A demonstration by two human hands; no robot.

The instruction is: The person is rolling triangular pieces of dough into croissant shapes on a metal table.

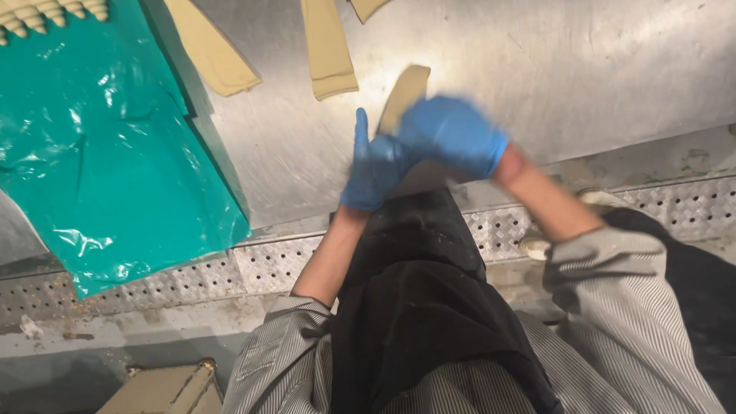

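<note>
Soft tan dough strip (404,93) — blue-gloved hands (429,149) (blurred)
</note>
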